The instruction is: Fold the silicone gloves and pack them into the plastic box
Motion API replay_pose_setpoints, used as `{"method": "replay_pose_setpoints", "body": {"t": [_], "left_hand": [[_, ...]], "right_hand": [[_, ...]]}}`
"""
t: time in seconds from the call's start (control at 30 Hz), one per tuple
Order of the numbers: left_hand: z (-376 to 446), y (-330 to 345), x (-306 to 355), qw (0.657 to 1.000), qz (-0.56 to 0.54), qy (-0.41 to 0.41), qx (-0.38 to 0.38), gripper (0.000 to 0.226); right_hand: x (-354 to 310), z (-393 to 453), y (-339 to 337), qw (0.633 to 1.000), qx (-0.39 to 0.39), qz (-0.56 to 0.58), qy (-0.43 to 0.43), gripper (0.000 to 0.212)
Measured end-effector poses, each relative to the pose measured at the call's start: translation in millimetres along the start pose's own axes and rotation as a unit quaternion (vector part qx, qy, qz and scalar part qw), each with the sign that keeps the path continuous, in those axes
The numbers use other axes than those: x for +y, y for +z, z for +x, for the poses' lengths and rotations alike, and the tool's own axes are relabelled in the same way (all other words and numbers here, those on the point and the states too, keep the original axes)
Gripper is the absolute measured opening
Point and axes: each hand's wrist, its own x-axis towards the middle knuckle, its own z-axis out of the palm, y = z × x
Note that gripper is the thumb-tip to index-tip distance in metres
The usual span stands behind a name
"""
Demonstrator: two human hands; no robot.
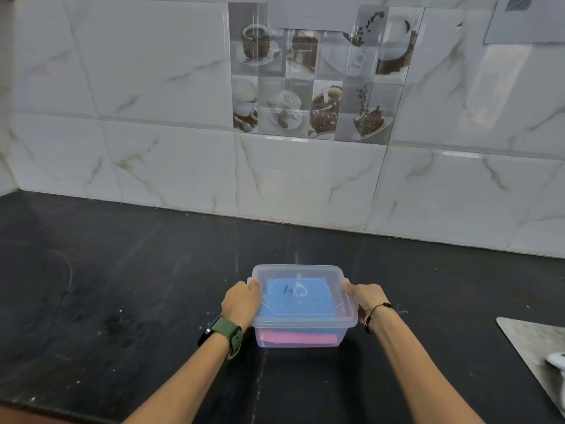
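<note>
A clear plastic box (345,307) with its lid on stands on the black counter (122,286), a little right of centre. Through the lid I see a folded blue silicone glove (298,296). Beneath it, a folded pink glove (298,337) shows through the front wall. My left hand (241,302) grips the box's left side at the rim, with a green watch on that wrist. On the opposite side my right hand (365,298) holds the rim, a dark bead bracelet on its wrist.
A marble-tiled wall (153,148) rises directly behind the counter. A grey speckled board (532,341) lies at the right edge with part of a white object (556,359) on it. The counter's front edge runs along the bottom left.
</note>
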Motion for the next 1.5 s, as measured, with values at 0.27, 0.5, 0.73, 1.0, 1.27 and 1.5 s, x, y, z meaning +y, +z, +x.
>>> {"method": "replay_pose_setpoints", "body": {"t": [0.27,0.5,0.73,1.0,1.27,1.5], "left_hand": [[-36,-17,-20,0.971,-0.136,-0.006,-0.198,0.035],[-48,-19,-21,0.941,-0.256,-0.054,-0.216,0.03],[-39,-21,-16,0.955,-0.219,-0.041,-0.196,0.027],[5,-28,12,0.964,-0.174,-0.054,-0.195,0.043],[21,-18,14,0.962,-0.159,-0.073,-0.209,0.034],[24,-19,41,0.991,0.076,0.044,-0.097,0.034]], "right_hand": [[29,-41,-19,0.993,-0.118,-0.019,-0.02,0.01],[33,-50,-21,0.994,-0.106,0.036,-0.005,0.01],[33,-44,-11,0.997,-0.071,0.019,-0.02,0.008],[10,-20,9,0.998,-0.05,0.031,-0.013,0.006],[2,-6,12,0.999,-0.035,0.021,0.001,0.009],[-12,-7,15,0.99,0.014,-0.13,-0.048,0.045]]}}
